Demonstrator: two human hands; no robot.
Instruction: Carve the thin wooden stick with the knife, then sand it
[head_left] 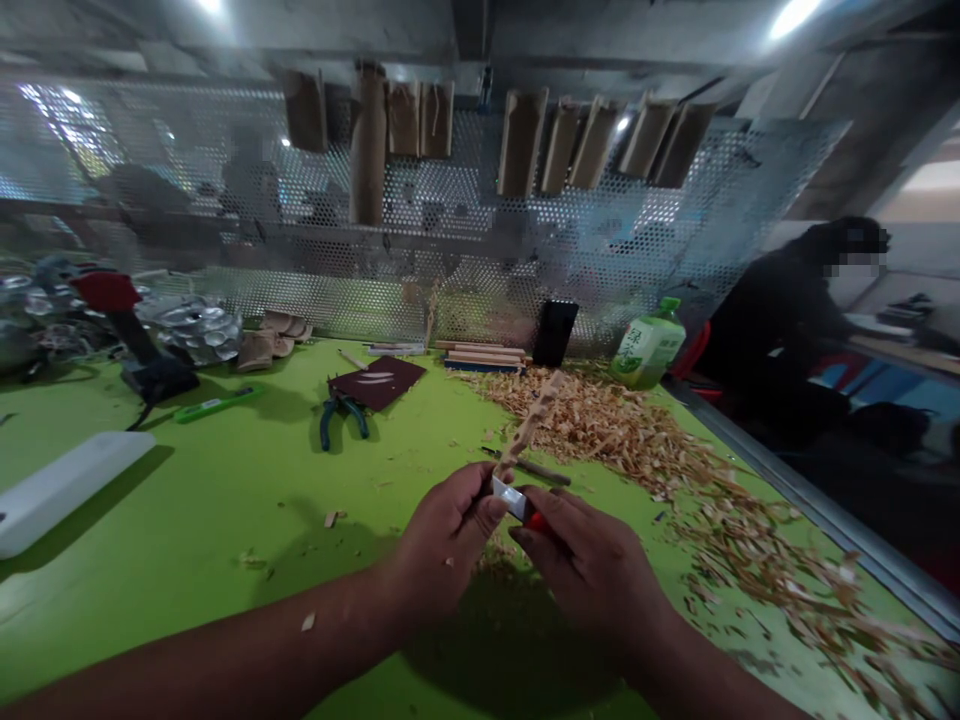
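Your left hand (457, 535) reaches in from the lower left of the frame, fingers closed around the carved stick (529, 425), which slants up and right from the center. Your right hand (592, 560), from the lower right, pinches the red-handled knife (511, 498), its blade against the stick's base. Shavings (615, 430) cover the table's (202, 510) right side to its metal edge (810, 520); the lower left is mostly open.
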